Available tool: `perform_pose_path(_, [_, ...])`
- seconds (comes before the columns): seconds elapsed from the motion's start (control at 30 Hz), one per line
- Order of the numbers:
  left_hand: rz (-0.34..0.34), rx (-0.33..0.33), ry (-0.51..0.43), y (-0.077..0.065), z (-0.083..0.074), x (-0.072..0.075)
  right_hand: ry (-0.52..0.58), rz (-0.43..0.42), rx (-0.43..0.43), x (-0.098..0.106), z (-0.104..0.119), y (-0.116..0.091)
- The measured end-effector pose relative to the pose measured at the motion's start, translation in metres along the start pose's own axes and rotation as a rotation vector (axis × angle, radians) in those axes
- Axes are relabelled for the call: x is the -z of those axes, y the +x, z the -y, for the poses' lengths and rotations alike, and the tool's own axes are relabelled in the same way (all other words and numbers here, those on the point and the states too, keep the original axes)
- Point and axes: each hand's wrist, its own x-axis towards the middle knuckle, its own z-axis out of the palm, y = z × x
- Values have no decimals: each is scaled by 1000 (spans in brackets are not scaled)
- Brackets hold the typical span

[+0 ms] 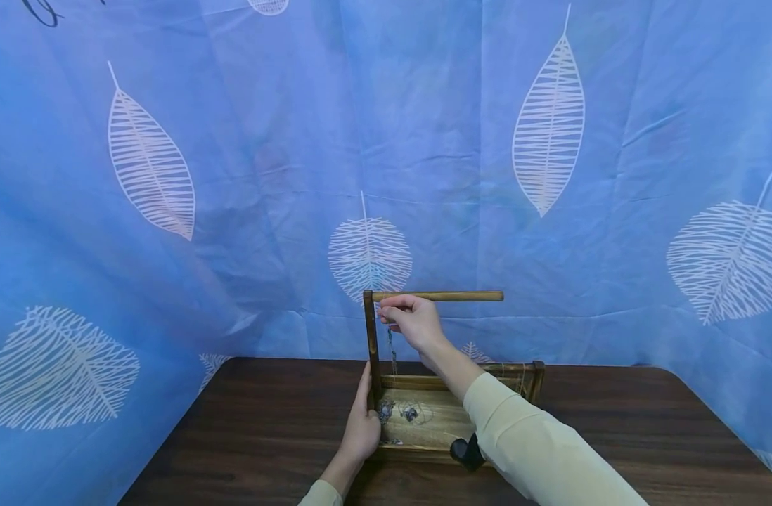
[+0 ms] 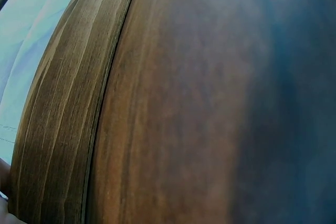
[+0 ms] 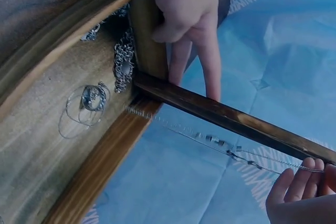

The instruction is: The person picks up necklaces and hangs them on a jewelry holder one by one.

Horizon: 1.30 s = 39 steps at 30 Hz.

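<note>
A wooden jewelry stand (image 1: pixel 424 448) has a shallow tray, a left post (image 1: pixel 371 337) and a crossbar (image 1: pixel 449 296). My right hand (image 1: pixel 417 323) pinches one end of a thin silver chain necklace (image 3: pixel 220 142) just below the crossbar, near the post. Dark beads show along the chain, which runs down toward the tray. My left hand (image 1: pixel 363 425) rests against the tray's left end with fingers extended by the post's foot. Inside the tray lie a coiled chain (image 3: pixel 92 99) and a chunky silver chain (image 3: pixel 124 62).
The stand is on a dark wooden table (image 1: pixel 266 422). Behind it hangs a blue cloth (image 1: pixel 285 176) with white leaf prints. Thin chains (image 1: pixel 522 379) hang at the tray's back right corner. A black rounded object (image 1: pixel 467 453) shows beside the right sleeve.
</note>
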Motion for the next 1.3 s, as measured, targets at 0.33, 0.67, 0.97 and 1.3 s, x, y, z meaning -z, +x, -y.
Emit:
perform_pose_path(0.33, [-3,-3,-15,2,3,0,-73,20,23,-5,-9,0])
perform_pose_path(0.67, [-9,-4,-25,2,3,0,-119,50,71,-1,-6,-7])
perform_pose_path(0.97, [-3,-8,-10,0,0,2,-257,77,240,8,-10,-32])
perform_pose_path(1.3, [-21,-18,8,1,5,2,-379,149,183,-1,-78,-63])
